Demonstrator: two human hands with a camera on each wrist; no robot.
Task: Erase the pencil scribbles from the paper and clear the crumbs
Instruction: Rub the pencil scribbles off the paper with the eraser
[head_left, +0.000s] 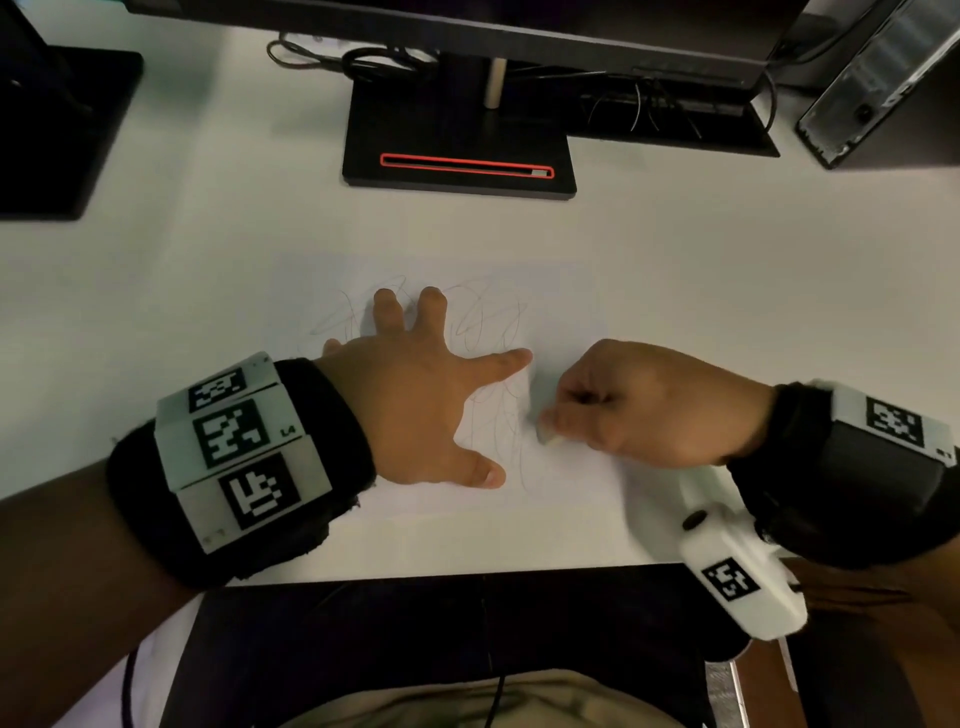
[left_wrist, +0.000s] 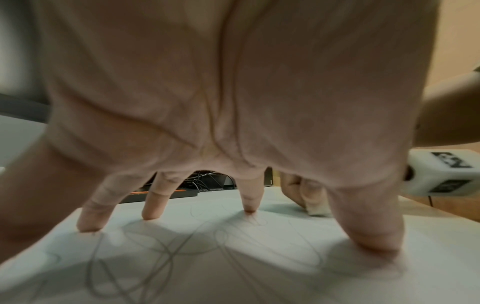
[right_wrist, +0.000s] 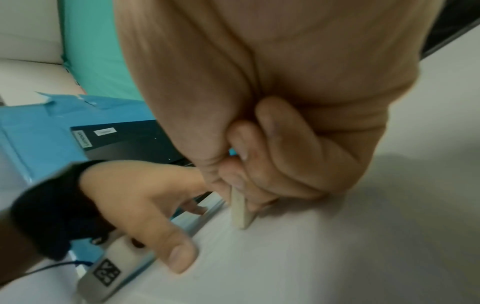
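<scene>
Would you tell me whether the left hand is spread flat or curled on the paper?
Spread: the left hand presses the paper with splayed fingertips.

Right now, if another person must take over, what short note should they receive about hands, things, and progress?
Left hand: spread, fingertips pressing the paper flat on the desk.
Right hand: pinches the eraser, tip on the paper beside the scribbles.
Done: hard to judge; little looks erased.
Left: rub out the scribbles across the sheet, then clear the crumbs; none visible yet.
</scene>
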